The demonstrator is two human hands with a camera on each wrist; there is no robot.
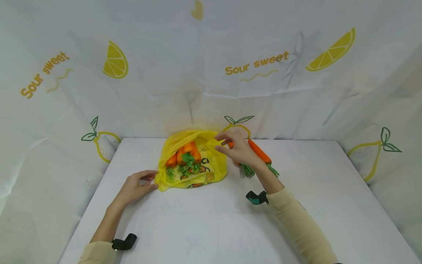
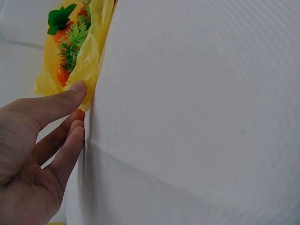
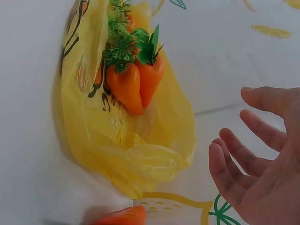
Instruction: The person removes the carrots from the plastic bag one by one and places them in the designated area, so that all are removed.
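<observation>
A yellow plastic bag point(image 1: 217, 167) lies with its mouth spread at the back of the table. Inside it are several short orange carrots point(image 3: 124, 86) with feathery green tops, and a broad green leaf shows among them. My left hand point(image 1: 135, 189) pinches the bag's left edge, its thumb point(image 2: 77, 89) on the yellow film. Beside the bag's right rim hovers my right hand point(image 1: 239, 148), fingers loosely bent and apart from the film, with nothing in them. Two longer carrots point(image 1: 260, 152) with green stalks lie right of the bag, partly hidden by this hand.
The white-covered table point(image 1: 204, 227) meets a white cloth backdrop point(image 1: 178, 88) printed with lemons and words, close behind the bag. Dark wrist cameras point(image 1: 124, 242) sit on both wrists.
</observation>
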